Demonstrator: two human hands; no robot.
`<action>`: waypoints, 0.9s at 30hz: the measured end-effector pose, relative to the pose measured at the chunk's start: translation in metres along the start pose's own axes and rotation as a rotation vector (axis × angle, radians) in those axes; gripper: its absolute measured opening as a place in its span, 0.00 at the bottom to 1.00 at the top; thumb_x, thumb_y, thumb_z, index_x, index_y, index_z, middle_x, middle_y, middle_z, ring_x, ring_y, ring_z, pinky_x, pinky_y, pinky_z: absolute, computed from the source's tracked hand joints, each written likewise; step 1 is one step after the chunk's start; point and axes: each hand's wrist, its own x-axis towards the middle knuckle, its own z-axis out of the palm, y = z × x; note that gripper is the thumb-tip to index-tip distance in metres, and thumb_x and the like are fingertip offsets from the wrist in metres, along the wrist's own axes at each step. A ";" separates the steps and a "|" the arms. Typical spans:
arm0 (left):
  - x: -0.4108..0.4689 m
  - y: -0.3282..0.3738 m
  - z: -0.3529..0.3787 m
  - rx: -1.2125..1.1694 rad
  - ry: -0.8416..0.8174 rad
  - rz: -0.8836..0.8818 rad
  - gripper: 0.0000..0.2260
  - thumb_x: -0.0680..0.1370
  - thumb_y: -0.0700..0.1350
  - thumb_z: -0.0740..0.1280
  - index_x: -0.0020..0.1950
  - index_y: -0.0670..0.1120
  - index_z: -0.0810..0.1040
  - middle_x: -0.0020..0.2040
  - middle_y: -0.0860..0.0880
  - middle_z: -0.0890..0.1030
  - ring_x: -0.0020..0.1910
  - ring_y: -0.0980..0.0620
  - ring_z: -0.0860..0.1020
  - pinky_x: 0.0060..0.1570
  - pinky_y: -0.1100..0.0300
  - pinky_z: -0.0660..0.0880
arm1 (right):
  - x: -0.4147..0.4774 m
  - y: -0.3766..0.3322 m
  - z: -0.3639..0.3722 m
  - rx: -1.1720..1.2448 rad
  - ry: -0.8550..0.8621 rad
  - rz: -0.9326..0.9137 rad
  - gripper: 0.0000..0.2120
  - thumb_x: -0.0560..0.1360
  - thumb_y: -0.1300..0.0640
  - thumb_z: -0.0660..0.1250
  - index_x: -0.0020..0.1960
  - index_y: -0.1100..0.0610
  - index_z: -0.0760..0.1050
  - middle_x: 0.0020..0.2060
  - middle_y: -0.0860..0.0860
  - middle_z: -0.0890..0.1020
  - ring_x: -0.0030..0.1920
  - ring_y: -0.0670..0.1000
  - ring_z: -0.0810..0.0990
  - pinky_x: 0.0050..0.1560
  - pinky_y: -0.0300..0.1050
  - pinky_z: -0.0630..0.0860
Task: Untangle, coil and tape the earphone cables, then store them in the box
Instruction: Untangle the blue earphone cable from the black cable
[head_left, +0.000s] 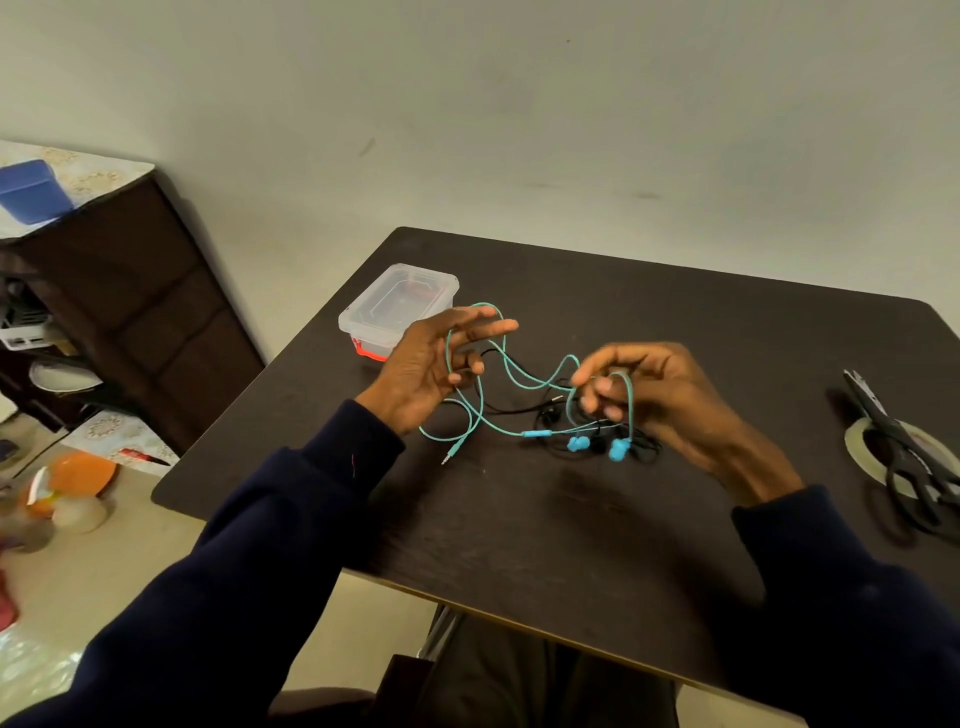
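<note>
Head view: black cable (498, 411) faint against dark table (675, 322)

Plain pale wall (519, 104) behind a dark table (519, 519) — dark wooden cabinet (156, 312) at left.

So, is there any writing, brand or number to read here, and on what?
No readable text anywhere.
The clear box, the scissors and the turquoise earphones show no lettering.
The red item at the left edge may bear print, too blurred to read.
</note>
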 end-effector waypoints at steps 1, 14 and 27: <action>0.000 0.001 0.001 0.032 -0.023 0.004 0.11 0.83 0.48 0.61 0.58 0.44 0.78 0.62 0.42 0.83 0.29 0.55 0.76 0.25 0.68 0.64 | 0.001 -0.003 0.005 -0.064 -0.086 0.000 0.08 0.77 0.69 0.65 0.53 0.68 0.80 0.40 0.61 0.83 0.38 0.49 0.80 0.40 0.37 0.77; -0.004 0.004 0.007 0.213 -0.066 0.169 0.12 0.86 0.46 0.59 0.53 0.44 0.80 0.53 0.46 0.84 0.30 0.56 0.71 0.27 0.68 0.65 | 0.001 -0.013 0.016 -0.455 0.179 -0.214 0.11 0.77 0.76 0.65 0.50 0.66 0.83 0.44 0.57 0.87 0.44 0.55 0.87 0.50 0.50 0.84; -0.005 0.008 0.000 0.466 0.160 0.407 0.13 0.84 0.47 0.64 0.45 0.40 0.79 0.33 0.44 0.75 0.27 0.56 0.66 0.25 0.66 0.62 | -0.007 0.056 -0.032 -1.089 0.165 -0.026 0.09 0.72 0.55 0.78 0.51 0.49 0.85 0.43 0.43 0.79 0.45 0.46 0.77 0.50 0.46 0.74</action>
